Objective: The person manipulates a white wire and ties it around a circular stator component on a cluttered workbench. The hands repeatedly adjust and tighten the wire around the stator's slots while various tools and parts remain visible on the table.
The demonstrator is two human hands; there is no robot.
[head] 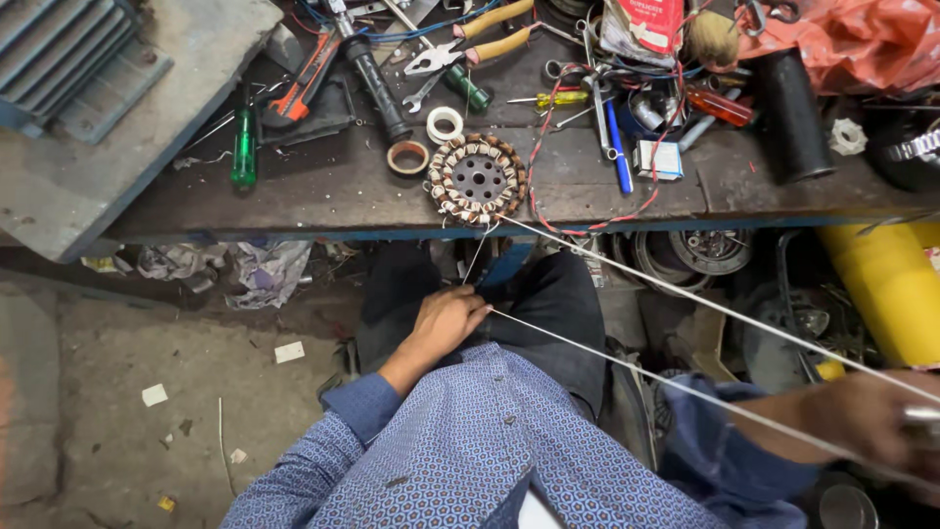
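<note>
A round wound stator (478, 178) with copper-and-white coils lies at the front edge of the workbench (323, 191). Thin white wires (676, 294) run from it down to my lap and out to the lower right. My left hand (448, 320) rests over my dark trousers, fingers pinched on a wire just below the bench edge. My right hand (874, 416), blurred at the lower right, is stretched out to the side and closed on the far ends of the wires.
The bench is crowded with pliers (470, 39), a green-handled screwdriver (244, 149), tape rolls (408, 157), a blue pen (618, 147), a black cylinder (795, 116) and an orange bag (862, 39). A yellow container (886, 284) stands at right. Rags (255, 272) lie under the bench.
</note>
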